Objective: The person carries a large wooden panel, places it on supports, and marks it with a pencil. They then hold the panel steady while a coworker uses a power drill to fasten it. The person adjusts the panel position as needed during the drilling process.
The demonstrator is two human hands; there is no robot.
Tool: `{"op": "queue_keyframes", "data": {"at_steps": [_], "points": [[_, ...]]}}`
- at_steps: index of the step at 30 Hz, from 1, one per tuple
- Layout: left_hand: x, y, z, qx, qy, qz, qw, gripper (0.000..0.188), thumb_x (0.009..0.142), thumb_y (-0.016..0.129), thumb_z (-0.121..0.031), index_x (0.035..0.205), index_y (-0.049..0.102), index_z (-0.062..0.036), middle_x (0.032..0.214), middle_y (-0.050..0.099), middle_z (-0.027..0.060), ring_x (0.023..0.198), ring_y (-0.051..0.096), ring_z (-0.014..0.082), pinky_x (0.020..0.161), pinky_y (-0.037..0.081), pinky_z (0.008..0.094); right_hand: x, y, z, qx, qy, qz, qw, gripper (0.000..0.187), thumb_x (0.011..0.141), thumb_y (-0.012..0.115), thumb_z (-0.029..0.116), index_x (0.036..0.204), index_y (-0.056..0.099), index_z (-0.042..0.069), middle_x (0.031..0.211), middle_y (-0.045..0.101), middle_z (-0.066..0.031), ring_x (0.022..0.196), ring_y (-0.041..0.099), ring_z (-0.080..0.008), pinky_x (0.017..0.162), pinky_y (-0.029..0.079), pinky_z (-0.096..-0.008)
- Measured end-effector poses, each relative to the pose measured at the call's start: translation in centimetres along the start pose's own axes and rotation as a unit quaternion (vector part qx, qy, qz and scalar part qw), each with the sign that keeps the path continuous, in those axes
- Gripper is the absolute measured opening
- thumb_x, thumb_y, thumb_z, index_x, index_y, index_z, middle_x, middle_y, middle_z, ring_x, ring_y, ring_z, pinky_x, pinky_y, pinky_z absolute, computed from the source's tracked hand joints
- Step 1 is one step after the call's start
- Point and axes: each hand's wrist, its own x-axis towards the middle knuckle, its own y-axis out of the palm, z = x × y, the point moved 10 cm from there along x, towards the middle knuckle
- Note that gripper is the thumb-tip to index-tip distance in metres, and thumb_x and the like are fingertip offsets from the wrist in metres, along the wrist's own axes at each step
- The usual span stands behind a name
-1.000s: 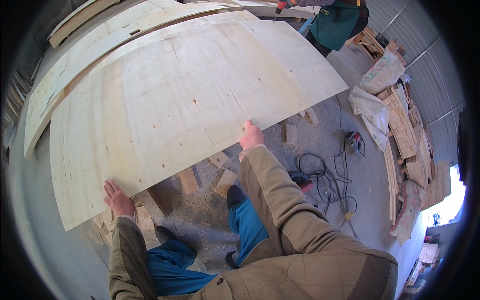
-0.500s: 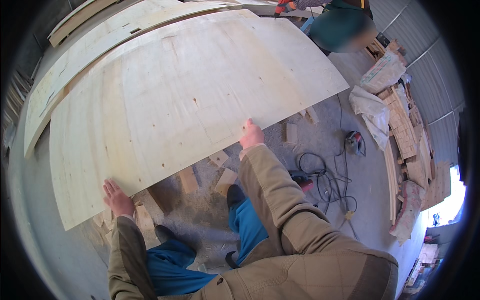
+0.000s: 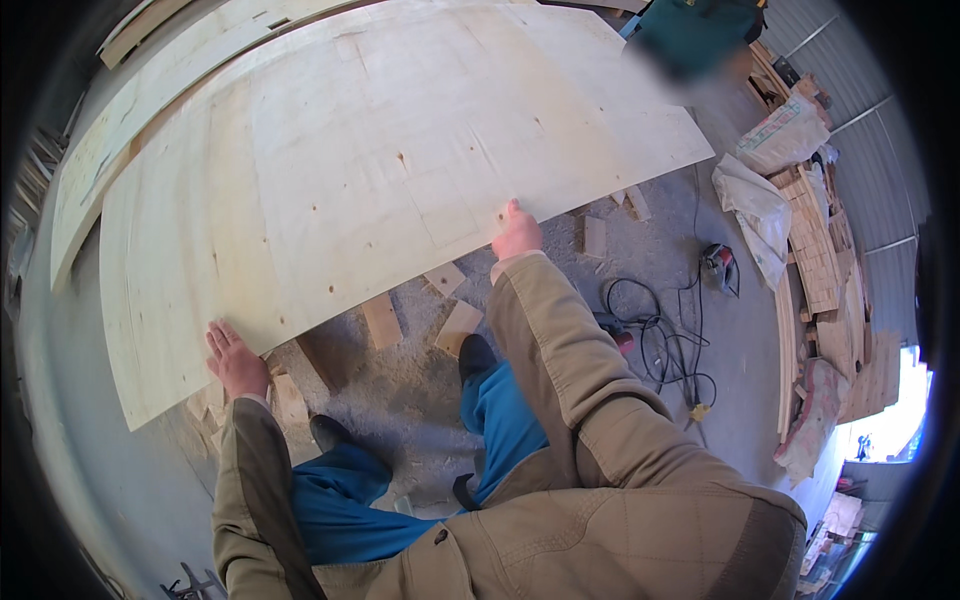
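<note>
A large pale plywood sheet (image 3: pixel 370 150), dotted with several knots, lies in front of me with its near edge slanting up to the right. My left hand (image 3: pixel 238 362) rests on the sheet close to its near left corner, fingers stretched out over the top face; its thumb is hidden. Farther right, my right hand (image 3: pixel 517 235) grips the near edge, one digit laid on top and the rest curled out of sight. Under the sheet and along its edge, wooden blocks (image 3: pixel 381 320) lie on the dusty concrete floor.
Behind the sheet lies another long board (image 3: pixel 85 205). To the right are a red and grey power tool (image 3: pixel 717 262) and a tangled black cable (image 3: pixel 660 345). White sacks (image 3: pixel 755 215) and stacked wood pieces (image 3: pixel 815 255) line the right wall. Another person (image 3: pixel 690 35) bends at the far right.
The view has tilted lower, so sheet, hands and floor all sit higher in it. The other person's red tool has left view. Both my hands remain on the sheet.
</note>
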Motion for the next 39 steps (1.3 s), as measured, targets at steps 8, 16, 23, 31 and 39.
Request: {"op": "queue_keyframes", "data": {"at_steps": [8,16,23,31,39], "points": [[-0.1,-0.3,-0.1,-0.004,-0.009,0.014,1.0,0.072,0.091,0.049,-0.008,0.157,0.02,-0.0024,0.165,0.019,0.0153,0.153,0.017,0.0312,0.116,0.023,0.0576,-2.5,-0.8,3.6,-0.204,-0.027,0.007,0.978,0.039,0.103,0.051,0.026,0.13,0.057,-0.001,0.118,0.067,-0.0187,0.108,0.065,-0.0313,0.092,0.053,-0.0389],[-0.4,-1.2,-0.5,-0.011,-0.012,0.03,0.999,0.076,0.088,0.052,-0.006,0.156,0.019,-0.0007,0.165,0.018,0.0156,0.153,0.016,0.0314,0.116,0.024,0.0553,-2.6,-1.4,4.2,-0.153,-0.025,-0.002,0.988,0.036,0.102,0.051,0.022,0.129,0.058,-0.001,0.117,0.067,-0.0206,0.109,0.065,-0.0349,0.092,0.053,-0.04],[-2.4,-2.2,-2.1,0.05,0.024,0.047,0.997,0.073,0.089,0.053,-0.008,0.155,0.021,0.0005,0.161,0.023,0.0215,0.149,0.024,0.0369,0.116,0.027,0.052,-3.3,-3.5,5.0,-0.219,-0.077,0.003,0.973,0.038,0.1,0.051,0.03,0.117,0.064,-0.003,0.111,0.069,-0.0199,0.103,0.066,-0.0325,0.088,0.052,-0.0418],[-3.3,-3.0,-3.5,-0.051,0.112,-0.016,0.992,0.056,0.08,0.056,-0.002,0.135,0.046,0.0037,0.136,0.048,0.0206,0.127,0.047,0.034,0.1,0.042,0.044,-2.7,-3.9,6.6,-0.392,-0.256,0.022,0.883,0.029,0.081,0.065,0.013,0.11,0.063,0.008,0.104,0.069,-0.0214,0.102,0.066,-0.0421,0.085,0.053,-0.0488],[-4.1,-3.4,-1.6,-0.089,0.056,0.002,0.994,0.071,0.084,0.06,-0.013,0.148,0.035,0.0044,0.156,0.031,0.0254,0.147,0.027,0.0374,0.118,0.027,0.0481,-1.0,-0.7,0.0,0.406,0.112,0.115,0.9,0.034,0.105,0.046,0.027,0.127,0.057,0.004,0.134,0.059,-0.0154,0.124,0.056,-0.0323,0.105,0.046,-0.0462]]}}
